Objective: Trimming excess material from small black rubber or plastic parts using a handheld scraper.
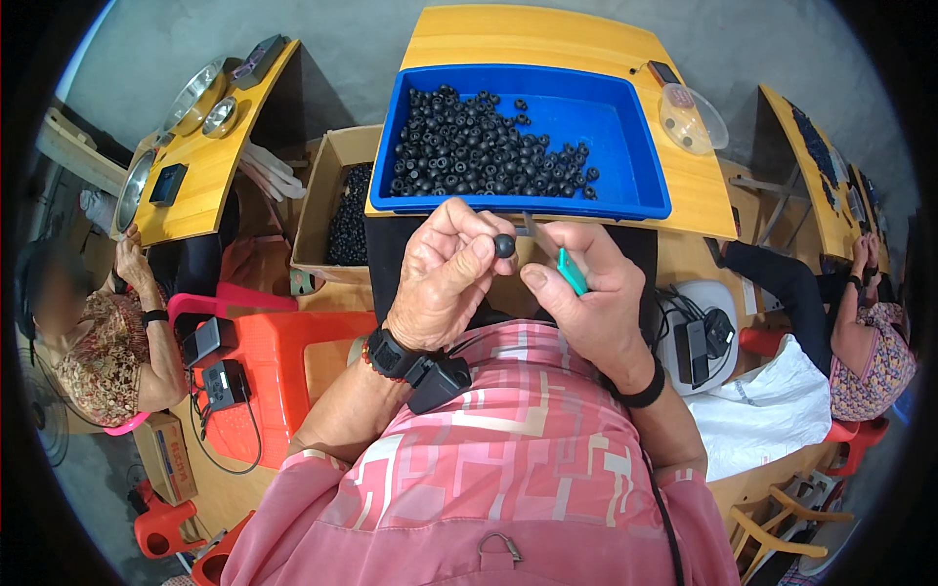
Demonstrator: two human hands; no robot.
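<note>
Between the thumb and fingers of my left hand [445, 273] is a small round black part [504, 245], pinched in front of my body. My right hand [598, 293] is closed around a knife with a green handle [573, 272]. Its thin blade points up and toward the left hand, close to the black part but seemingly apart from it. Just beyond both hands, a blue tray [606, 202] sits on the wooden table [528, 34]. Many similar black parts [479, 146] with round holes fill its left and middle.
A cardboard box [311, 220] of black parts stands left of the table. A clear plastic container [689, 117] is by the tray's right side. Red plastic stools [283, 342] and a white sack [772, 405] flank me. Two people sit at side tables, left and right.
</note>
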